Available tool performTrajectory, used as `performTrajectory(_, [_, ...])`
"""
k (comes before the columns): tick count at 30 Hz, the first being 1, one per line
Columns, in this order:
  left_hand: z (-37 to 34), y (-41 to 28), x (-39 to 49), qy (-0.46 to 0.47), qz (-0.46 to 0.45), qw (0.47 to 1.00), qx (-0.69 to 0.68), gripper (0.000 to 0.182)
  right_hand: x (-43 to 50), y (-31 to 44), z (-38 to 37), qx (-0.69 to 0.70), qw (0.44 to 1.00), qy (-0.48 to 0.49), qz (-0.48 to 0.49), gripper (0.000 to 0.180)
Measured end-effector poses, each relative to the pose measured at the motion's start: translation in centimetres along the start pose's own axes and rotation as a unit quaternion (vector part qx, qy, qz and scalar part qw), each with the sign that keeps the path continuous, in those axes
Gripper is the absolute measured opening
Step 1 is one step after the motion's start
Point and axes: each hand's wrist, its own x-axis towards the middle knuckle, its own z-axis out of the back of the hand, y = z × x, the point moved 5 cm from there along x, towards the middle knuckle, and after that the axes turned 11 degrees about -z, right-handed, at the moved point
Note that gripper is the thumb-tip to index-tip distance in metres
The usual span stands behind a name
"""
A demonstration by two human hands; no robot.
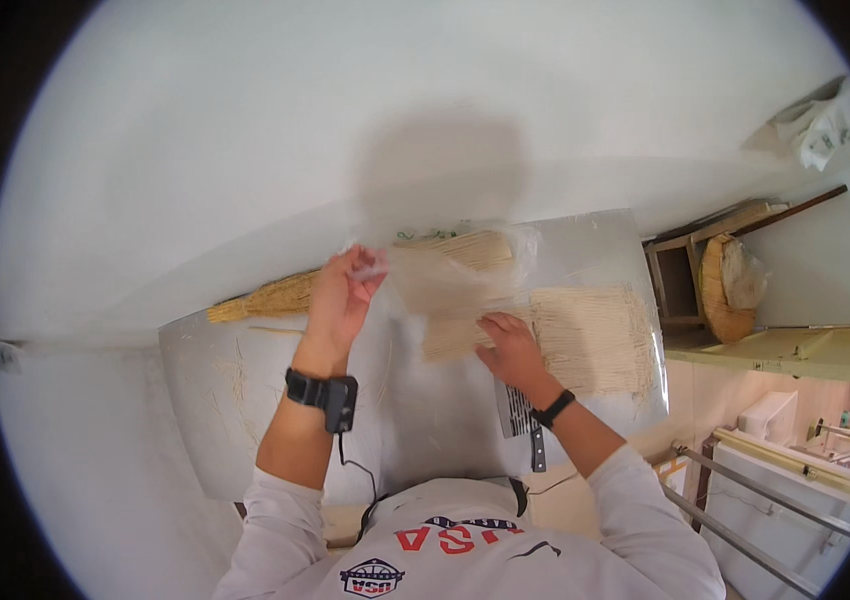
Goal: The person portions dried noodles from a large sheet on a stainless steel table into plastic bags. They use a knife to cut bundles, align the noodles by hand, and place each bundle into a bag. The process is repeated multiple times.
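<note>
My left hand (350, 292) is raised over the metal table and pinches the edge of a clear plastic bag (436, 281), which is blurred. Straight, pale noodle-like strands (489, 251) show inside the bag's far part. My right hand (511, 349) has its fingers and thumb around a flat bundle of similar strands (451, 337), just below the bag. To its right lies a wide layer of these strands (594, 337), laid side by side. A cleaver (519, 416) with a black handle (538, 450) rests on the table beneath my right wrist.
A straw hand broom (267, 298) lies along the back left of the metal table (425, 420), against the white wall (207, 150). Loose strands (237, 382) are scattered at left. On the right stand a wooden stool (676, 277), a round wooden board (725, 289) and metal rails (770, 487).
</note>
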Motion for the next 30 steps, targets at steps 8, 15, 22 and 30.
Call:
performTrajectory(8, [-3.4, -1.7, 2.7, -0.074, 0.015, 0.996, -0.056, 0.014, 3.2, -1.1, -3.9, -0.21, 0.973, 0.098, 0.01, 0.091])
performTrajectory(15, [1.1, 0.8, -2.0, 0.006, -0.022, 0.998, 0.051, 0.009, -2.2, -1.4, -7.3, -0.206, 0.97, 0.062, 0.111, 0.044])
performTrajectory(22, [8.0, 15.1, -15.5, 0.124, -0.213, 0.701, 0.669, 0.069, -6.9, -0.3, -7.5, -0.132, 0.981, 0.043, 0.136, 0.039])
performTrajectory(30, [4.3, 24.0, -16.1, 0.258, -0.185, 0.561, 0.765, 0.102, -16.2, -3.8, -0.8, -0.032, 0.977, -0.104, -0.184, 0.057])
